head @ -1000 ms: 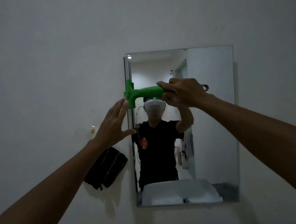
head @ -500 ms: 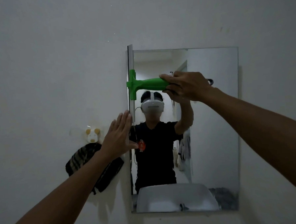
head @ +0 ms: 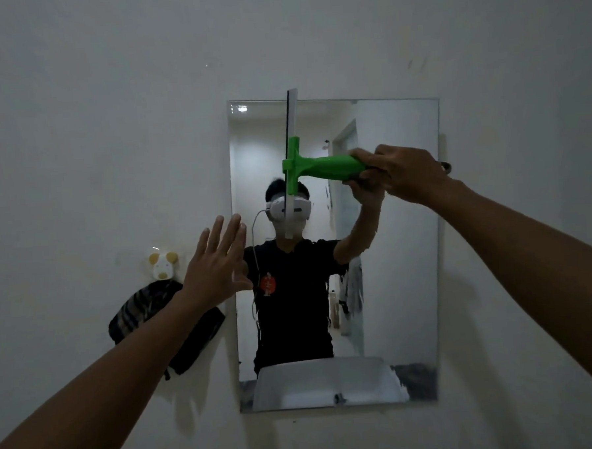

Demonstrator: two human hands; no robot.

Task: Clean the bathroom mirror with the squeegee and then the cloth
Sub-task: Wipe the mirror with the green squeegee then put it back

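A frameless rectangular mirror (head: 402, 253) hangs on the pale wall. My right hand (head: 401, 172) grips the handle of a green squeegee (head: 322, 166), held sideways. Its white blade stands upright against the glass, about a third of the way in from the mirror's left edge, with its top just over the upper edge. My left hand (head: 217, 262) is open, fingers spread, palm toward the wall at the mirror's left edge. A dark striped cloth (head: 144, 307) hangs on the wall left of the mirror, partly hidden by my left forearm.
A small white and yellow animal-shaped hook (head: 163, 265) holds the cloth. The mirror reflects a person in a black shirt with a white headset, and a white basin at its bottom edge. Bare wall surrounds the mirror.
The squeegee has moved right across the glass from the mirror's left edge. My left hand has dropped slightly and stays at the left edge. The view has shifted, showing more of the cloth.
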